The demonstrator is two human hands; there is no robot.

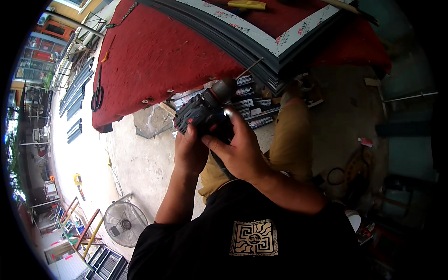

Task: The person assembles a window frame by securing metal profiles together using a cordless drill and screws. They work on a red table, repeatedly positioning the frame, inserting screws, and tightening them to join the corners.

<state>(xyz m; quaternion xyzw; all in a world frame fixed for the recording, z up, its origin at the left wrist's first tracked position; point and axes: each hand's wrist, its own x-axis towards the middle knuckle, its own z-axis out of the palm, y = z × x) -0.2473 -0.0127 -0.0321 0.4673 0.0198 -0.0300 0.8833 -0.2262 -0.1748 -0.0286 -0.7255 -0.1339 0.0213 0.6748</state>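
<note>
A black cordless drill [199, 111] with red details is held in front of my body, its long thin bit [249, 67] pointing up and to the right toward the frame corner. My left hand [190, 151] is closed on the drill's rear lower part, thumb on top. Around the grip wraps my right hand [240, 151], one finger reaching forward near the chuck. Just beyond the bit, a stack of dark grey mitred frames [275, 63] with white printed film lies on a red-covered table [158, 56], its corner jutting past the near edge.
Scissors [97, 93] hang at the table's left edge. A yellow-handled tool [246, 5] rests at the far side. Wrapped dark profiles [254, 105] lie below the table. On the floor at left stand a fan [125, 223] and a ladder [105, 263]; more profiles [77, 100] lie farther off.
</note>
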